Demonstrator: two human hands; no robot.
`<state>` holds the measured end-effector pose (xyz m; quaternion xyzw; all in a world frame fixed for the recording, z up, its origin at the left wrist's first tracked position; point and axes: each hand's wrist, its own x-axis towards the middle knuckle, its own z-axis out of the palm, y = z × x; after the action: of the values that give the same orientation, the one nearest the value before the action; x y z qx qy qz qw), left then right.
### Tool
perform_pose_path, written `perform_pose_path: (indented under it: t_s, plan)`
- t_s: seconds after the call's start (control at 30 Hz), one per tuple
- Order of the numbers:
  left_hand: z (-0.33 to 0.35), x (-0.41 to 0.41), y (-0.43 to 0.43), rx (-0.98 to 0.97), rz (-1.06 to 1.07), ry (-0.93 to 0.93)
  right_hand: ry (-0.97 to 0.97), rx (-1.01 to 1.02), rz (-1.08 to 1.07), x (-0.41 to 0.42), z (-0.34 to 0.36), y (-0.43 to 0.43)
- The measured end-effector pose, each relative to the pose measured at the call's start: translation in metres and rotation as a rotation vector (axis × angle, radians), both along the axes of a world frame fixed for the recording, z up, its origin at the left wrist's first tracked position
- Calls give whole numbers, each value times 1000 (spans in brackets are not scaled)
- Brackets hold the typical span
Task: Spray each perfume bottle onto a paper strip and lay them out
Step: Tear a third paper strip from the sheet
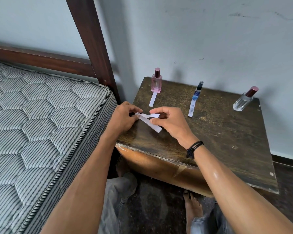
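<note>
Thin white paper strip [150,115], bowed, runs crosswise before the pink bottle [156,81]; left hand [123,116] and right hand [169,121] pinch its ends.

Markings: almost nothing legible.
Pink bottle [156,82] front: two faint letters, perhaps "DG"; blue vial [196,95] label print unreadable.
</note>
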<state>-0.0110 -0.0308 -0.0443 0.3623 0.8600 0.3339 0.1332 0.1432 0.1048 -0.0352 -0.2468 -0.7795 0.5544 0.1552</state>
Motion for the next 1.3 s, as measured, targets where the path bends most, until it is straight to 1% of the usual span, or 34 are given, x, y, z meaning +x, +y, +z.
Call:
perform_pose_path:
  t_s: [0.07,0.13,0.23,0.33,0.43,0.57,0.67,0.83,1.3]
  plan:
    - [-1,0,1,-17,6,16,-16,170,-10,-1,-2,-1]
    - [-1,0,1,-25,4,18,15,221,-41,-2,-2,-5]
    - [0,0,0,-13,-10,-8,67,199,-67,-4,-3,-9]
    - [2,1,-1,11,4,-59,107,92,-106,-4,-3,-10]
    - [3,3,0,0,23,-49,157,-16,-155,-4,-2,-9]
    - [8,6,1,35,76,-105,173,-71,-192,-3,1,-7]
    - [9,8,1,39,99,-142,159,-62,-197,-2,1,-7]
    - [11,9,2,8,118,-151,128,12,-226,-4,0,-6]
    - [16,15,6,-62,142,-128,115,70,-328,-7,1,-5]
